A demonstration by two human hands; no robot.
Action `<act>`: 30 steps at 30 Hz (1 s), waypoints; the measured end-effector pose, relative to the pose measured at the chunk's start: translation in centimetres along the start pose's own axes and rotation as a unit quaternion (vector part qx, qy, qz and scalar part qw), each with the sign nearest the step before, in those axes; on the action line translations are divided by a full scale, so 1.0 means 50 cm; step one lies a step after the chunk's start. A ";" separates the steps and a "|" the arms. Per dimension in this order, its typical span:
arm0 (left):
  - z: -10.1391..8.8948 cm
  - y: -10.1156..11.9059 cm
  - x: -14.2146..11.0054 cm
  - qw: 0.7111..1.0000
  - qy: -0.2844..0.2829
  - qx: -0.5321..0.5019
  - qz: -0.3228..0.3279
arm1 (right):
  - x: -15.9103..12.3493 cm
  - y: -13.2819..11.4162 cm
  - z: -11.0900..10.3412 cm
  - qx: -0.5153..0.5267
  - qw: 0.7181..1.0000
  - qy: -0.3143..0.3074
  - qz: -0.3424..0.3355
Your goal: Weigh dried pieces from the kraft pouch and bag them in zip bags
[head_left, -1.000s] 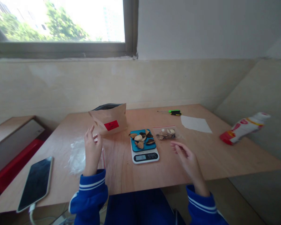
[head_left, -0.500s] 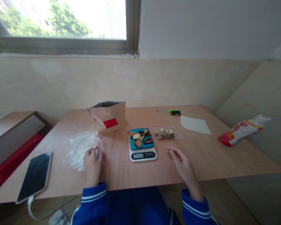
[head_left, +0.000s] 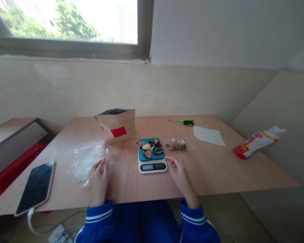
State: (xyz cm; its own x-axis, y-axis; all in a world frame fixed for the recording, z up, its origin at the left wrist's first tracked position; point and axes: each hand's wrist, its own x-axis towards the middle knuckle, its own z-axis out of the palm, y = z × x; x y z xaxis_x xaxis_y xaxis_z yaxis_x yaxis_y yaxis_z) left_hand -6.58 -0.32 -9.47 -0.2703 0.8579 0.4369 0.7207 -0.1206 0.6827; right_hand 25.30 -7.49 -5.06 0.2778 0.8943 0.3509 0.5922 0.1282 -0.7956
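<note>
My left hand [head_left: 98, 172] is at the clear plastic zip bags [head_left: 87, 161], its fingertips pinched together on a bag near the red zip strip. My right hand [head_left: 176, 168] is just right of the white kitchen scale [head_left: 144, 170], fingers loosely bent and apart, with nothing visible in them. On the scale's blue top lie several dried slices [head_left: 147, 154], some pale, some brown and dark. The scale's display is lit, but its digits are too small to read surely. Beyond my right hand lies a filled zip bag [head_left: 176, 145] of similar slices.
A brown paper pouch [head_left: 126, 131] with a red label stands open behind the scale. Screwdrivers [head_left: 187, 122] and white paper [head_left: 209, 135] lie back right. A red-and-white bottle [head_left: 258, 143] is at far right. A tablet [head_left: 36, 187] with a cable lies left.
My right hand has moved left, from the bare table to the scale's right edge. My left hand stays at the plastic bags, with its fingertips now closer together.
</note>
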 end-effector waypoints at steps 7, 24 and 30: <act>0.007 -0.017 -0.002 1.000 -0.015 0.009 0.011 | 0.075 0.000 0.064 -0.122 0.989 0.012 -0.079; -0.025 0.015 -0.005 0.997 -0.036 -0.030 -0.062 | -0.021 0.137 -0.091 -0.143 0.989 0.037 0.019; -0.044 0.043 -0.010 0.997 0.013 -0.041 -0.071 | -0.019 0.121 -0.094 -0.125 0.991 0.052 0.011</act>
State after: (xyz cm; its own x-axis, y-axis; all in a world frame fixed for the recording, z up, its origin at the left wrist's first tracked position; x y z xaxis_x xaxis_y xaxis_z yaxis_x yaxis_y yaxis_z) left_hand -6.32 -2.12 -6.93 -0.3830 0.8565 0.3460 0.6198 -0.0394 0.7838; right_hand 32.17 -9.57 -7.88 0.3608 0.8451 0.3944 0.7505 -0.0121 -0.6607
